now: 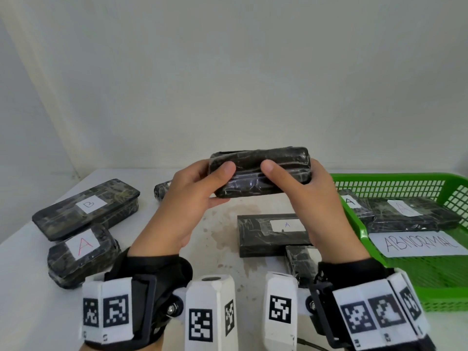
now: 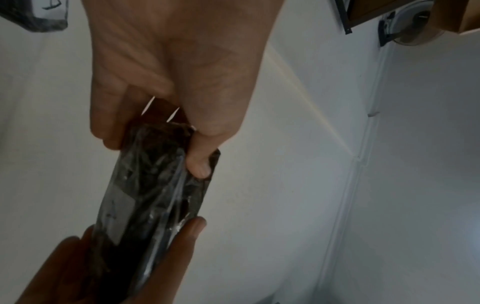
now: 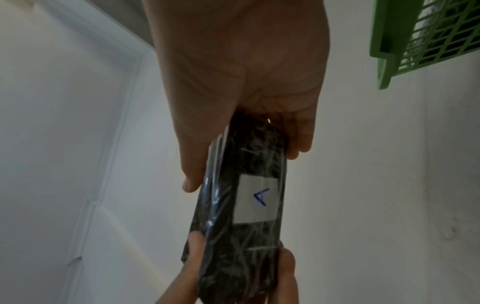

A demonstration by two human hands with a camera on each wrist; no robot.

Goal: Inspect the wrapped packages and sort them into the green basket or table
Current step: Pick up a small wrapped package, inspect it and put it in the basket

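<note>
A black package wrapped in clear film [image 1: 260, 171] is held up above the table by both hands. My left hand [image 1: 192, 196] grips its left end, thumb on the near face. My right hand [image 1: 314, 198] grips its right end the same way. In the right wrist view the package [image 3: 246, 205] carries a white label with a blue "A" on its far face. The left wrist view shows the package [image 2: 153, 195] edge-on between thumb and fingers. The green basket [image 1: 395, 178] stands at the right and holds two packages labelled "A" and a paper sign reading "ABNORMAL" [image 1: 417, 243].
On the table [image 1: 228, 249] lie a package labelled "B" [image 1: 88, 206] and one labelled "A" [image 1: 81, 252] at the left. Another "A" package [image 1: 268, 234] lies under my hands, with a smaller one [image 1: 301, 259] beside it. A further package [image 1: 160, 190] peeks out behind my left hand.
</note>
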